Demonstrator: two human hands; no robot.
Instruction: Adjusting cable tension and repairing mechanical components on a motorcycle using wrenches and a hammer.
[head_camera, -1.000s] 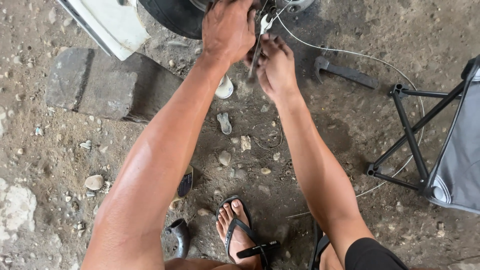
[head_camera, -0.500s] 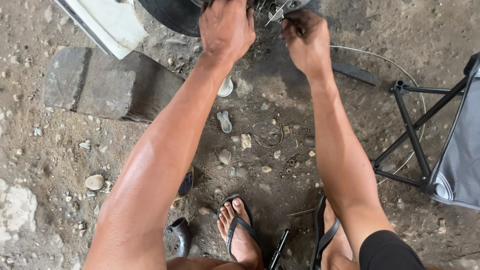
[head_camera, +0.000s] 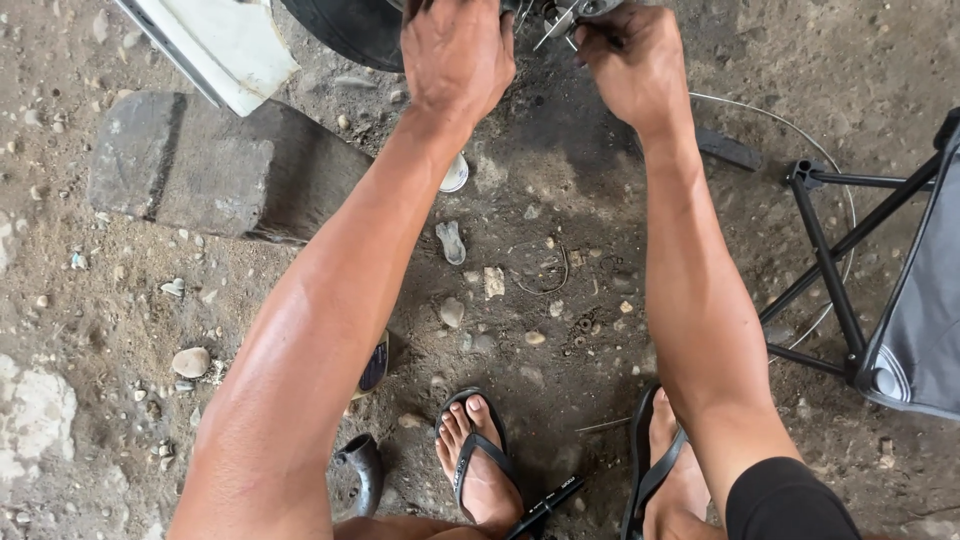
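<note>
**Two hands at a wheel on a dirt floor**

Ground: packed grey dirt, oil-darkened below the wheel and strewn with pebbles, covering the whole view.

Folding stool: black tube legs and grey fabric seat, standing at the right edge, well apart from both hands.

Stone block: rough, grey and oblong, lying at upper left, just beside the left forearm.

White panel: a slanted painted piece at the top left, above the block.

Tyre: black rubber, cut off by the top edge, between the white panel and the left hand.

Sandals: black, thong type, one on each foot at the bottom centre.

Left hand: back facing up, fingers curled down over the wheel parts at the top edge. What it grips is hidden beneath it.

Right hand: closed into a loose fist just beside the left hand, fingers pinched around small metal parts at the top edge. The exact piece held cannot be made out.

Cable: thin and pale, curving from beside the right wrist out to the stool.

Curved pipe piece: dark metal, lying at the bottom, left of the sandals.

Flat stone: small and grey, between the forearms.
</note>
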